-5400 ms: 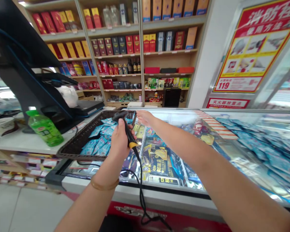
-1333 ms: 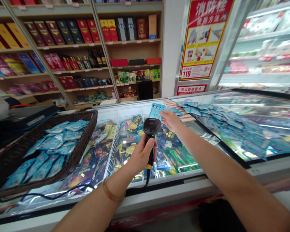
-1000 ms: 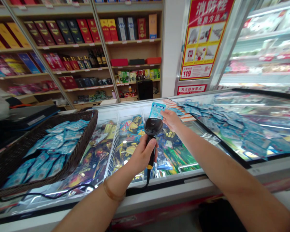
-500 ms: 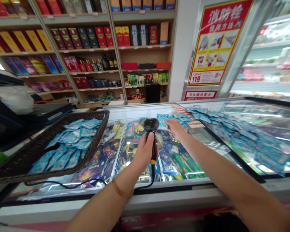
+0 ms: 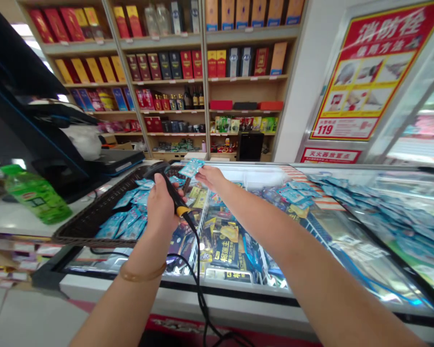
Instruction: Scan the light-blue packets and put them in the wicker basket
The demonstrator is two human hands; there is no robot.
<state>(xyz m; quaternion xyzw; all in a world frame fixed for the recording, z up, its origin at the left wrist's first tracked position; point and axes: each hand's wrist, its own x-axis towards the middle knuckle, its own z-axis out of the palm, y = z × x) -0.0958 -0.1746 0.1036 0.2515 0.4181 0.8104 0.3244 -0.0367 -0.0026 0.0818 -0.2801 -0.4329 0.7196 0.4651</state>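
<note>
My left hand [image 5: 161, 205] is wrapped round a black barcode scanner [image 5: 173, 195] with a yellow band at its cord end. Between the fingertips of my right hand [image 5: 211, 176] is one small blue packet [image 5: 192, 166], held over the far right end of a dark wicker basket [image 5: 110, 245]. The scanner's head is just left of that packet. Inside the basket lie many similar blue packets [image 5: 130, 219], partly hidden behind my left hand. More blue packets [image 5: 369, 202] are heaped on the glass top of the freezer at right.
A chest freezer holding dark bags [image 5: 224, 243] spans the front. The scanner's black cable [image 5: 198, 284] hangs over its front edge. A green drink bottle [image 5: 36, 195] stands on the left counter beside a dark machine [image 5: 32, 115]. Shelves of boxes [image 5: 171, 65] line the back.
Both hands have moved left, bringing the scanner and the blue packet from the freezer's middle to the basket. The view has swung left, showing the green bottle fully.
</note>
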